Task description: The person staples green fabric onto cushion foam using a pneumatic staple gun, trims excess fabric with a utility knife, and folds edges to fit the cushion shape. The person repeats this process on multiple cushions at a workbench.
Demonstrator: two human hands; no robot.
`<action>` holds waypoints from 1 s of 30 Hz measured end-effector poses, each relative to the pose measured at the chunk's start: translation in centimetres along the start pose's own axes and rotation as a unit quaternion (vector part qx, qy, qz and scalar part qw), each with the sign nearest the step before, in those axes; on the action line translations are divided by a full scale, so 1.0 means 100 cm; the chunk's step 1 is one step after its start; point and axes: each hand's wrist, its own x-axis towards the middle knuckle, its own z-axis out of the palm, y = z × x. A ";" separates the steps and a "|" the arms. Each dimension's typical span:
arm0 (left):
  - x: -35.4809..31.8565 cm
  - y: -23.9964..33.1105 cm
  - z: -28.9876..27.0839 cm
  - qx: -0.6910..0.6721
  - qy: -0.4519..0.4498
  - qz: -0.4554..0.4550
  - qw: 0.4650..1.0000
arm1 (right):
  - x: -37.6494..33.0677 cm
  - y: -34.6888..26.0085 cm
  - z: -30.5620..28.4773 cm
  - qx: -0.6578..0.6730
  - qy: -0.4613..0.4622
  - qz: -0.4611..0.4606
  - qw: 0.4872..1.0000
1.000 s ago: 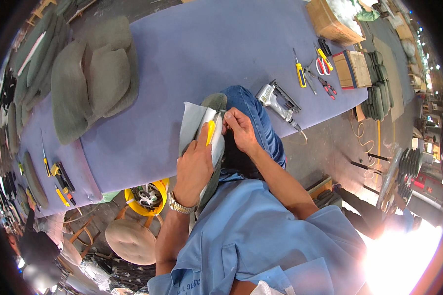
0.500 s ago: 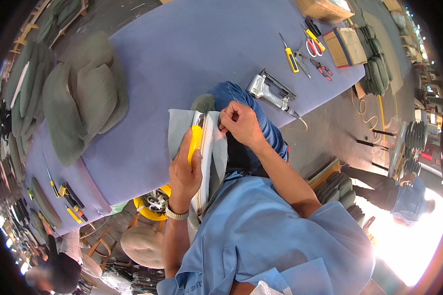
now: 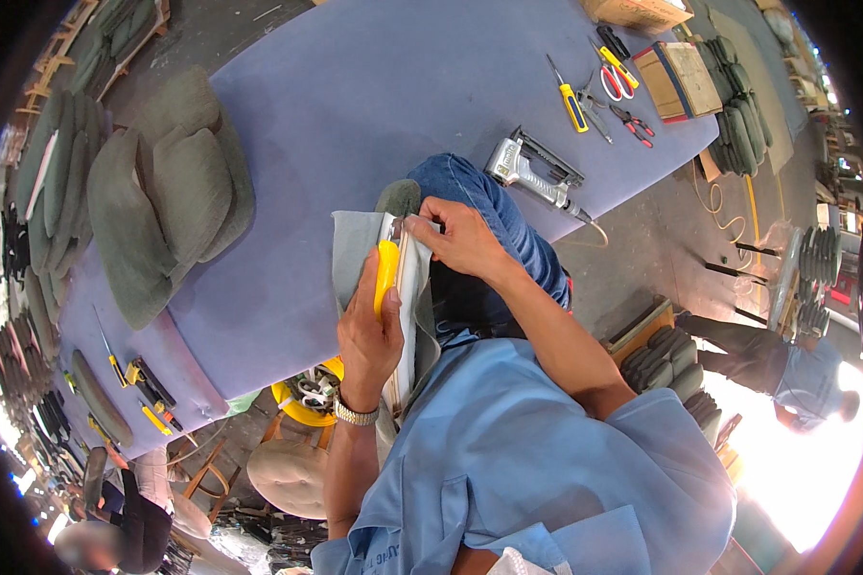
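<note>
A narrow upholstered piece lies along my lap, with a grey-green padded end (image 3: 399,197), a pale fabric flap (image 3: 352,247) and a white edge strip. My left hand (image 3: 369,335) is closed around a yellow-handled tool (image 3: 386,275) whose metal tip points at the strip's far end; its exact kind is not clear. Close by that tip, my right hand (image 3: 458,238) has its thumb and fingers pinched together at the piece's edge. Whatever sits between those fingers is too small to make out.
On the blue-grey table (image 3: 355,96) lie a staple gun (image 3: 532,172) with an air hose, a yellow screwdriver (image 3: 572,107), pliers (image 3: 631,125), scissors (image 3: 618,81) and a box (image 3: 679,81). Padded grey-green cushions (image 3: 168,201) rest left. Other people are at both sides.
My right hand has moved left and closer to the tool's tip, onto the edge of the piece. The left hand keeps its grip on the yellow handle.
</note>
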 end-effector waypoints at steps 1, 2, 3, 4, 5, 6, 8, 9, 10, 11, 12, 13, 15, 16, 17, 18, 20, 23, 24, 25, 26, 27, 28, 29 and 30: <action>0.000 0.000 0.000 0.002 0.003 0.007 1.000 | -0.001 0.001 0.001 0.044 -0.010 0.006 0.999; 0.000 0.000 0.000 -0.004 -0.001 -0.001 1.000 | -0.002 0.003 0.001 0.088 -0.020 0.012 0.996; 0.000 0.002 -0.001 -0.009 -0.006 -0.009 1.000 | -0.003 0.004 0.002 0.133 -0.030 0.017 0.991; 0.001 0.003 -0.001 -0.009 -0.007 -0.010 1.000 | -0.003 0.009 0.003 0.148 -0.029 -0.003 0.989; 0.001 0.004 -0.002 -0.009 -0.009 -0.010 1.000 | -0.002 0.015 0.004 0.163 -0.028 -0.024 0.986; 0.001 0.004 -0.001 -0.003 -0.008 -0.005 1.000 | -0.002 0.019 0.006 0.178 -0.028 -0.043 0.983; 0.001 0.006 -0.002 0.017 -0.007 0.001 1.000 | -0.001 0.024 0.009 0.213 -0.036 -0.048 0.975; 0.002 0.010 -0.002 0.033 -0.008 0.002 0.999 | 0.000 0.025 0.009 0.231 -0.040 -0.051 0.971; 0.004 0.013 -0.003 0.048 -0.009 0.003 0.999 | 0.000 0.026 0.010 0.224 -0.038 -0.052 0.973; 0.005 0.015 -0.002 0.063 -0.001 0.016 0.998 | -0.001 0.027 0.010 0.216 -0.036 -0.054 0.974; 0.006 0.017 -0.001 0.078 0.008 0.028 0.996 | 0.000 0.027 0.010 0.208 -0.035 -0.056 0.976; 0.007 0.019 0.000 0.093 0.016 0.041 0.995 | 0.000 0.029 0.010 0.201 -0.032 -0.061 0.977; 0.007 0.022 0.002 0.121 0.010 0.027 0.992 | 0.001 0.033 0.012 0.186 -0.027 -0.071 0.980; 0.008 0.023 0.003 0.134 0.006 0.020 0.991 | 0.001 0.033 0.012 0.182 -0.024 -0.071 0.980; 0.008 0.023 0.003 0.139 0.008 0.021 0.990 | 0.000 0.032 0.012 0.177 -0.021 -0.071 0.981; 0.008 0.024 0.004 0.142 0.009 0.021 0.990 | -0.001 0.031 0.011 0.172 -0.018 -0.072 0.982; 0.007 0.024 0.005 0.140 0.014 0.028 0.990 | 0.000 0.035 0.012 0.181 -0.022 -0.077 0.980; 0.004 0.021 0.006 0.130 0.029 0.042 0.990 | 0.001 0.034 0.011 0.181 -0.031 -0.085 0.979; 0.004 0.020 0.007 0.130 0.033 0.048 0.990 | 0.001 0.034 0.011 0.179 -0.033 -0.086 0.980; 0.004 0.020 0.007 0.129 0.038 0.055 0.989 | 0.001 0.035 0.011 0.175 -0.026 -0.090 0.980; 0.005 0.020 0.007 0.132 0.033 0.053 0.989 | 0.002 0.037 0.012 0.170 -0.020 -0.094 0.981; 0.006 0.021 0.006 0.136 0.028 0.051 0.989 | 0.003 0.039 0.013 0.166 -0.013 -0.097 0.981; 0.007 0.022 0.006 0.139 0.023 0.049 0.989 | 0.003 0.039 0.013 0.165 -0.011 -0.100 0.981; 0.008 0.025 0.005 0.137 0.007 0.028 0.990 | 0.003 0.039 0.013 0.164 -0.010 -0.102 0.981; 0.008 0.028 0.003 0.134 -0.009 0.006 0.991 | 0.003 0.038 0.013 0.162 -0.009 -0.104 0.981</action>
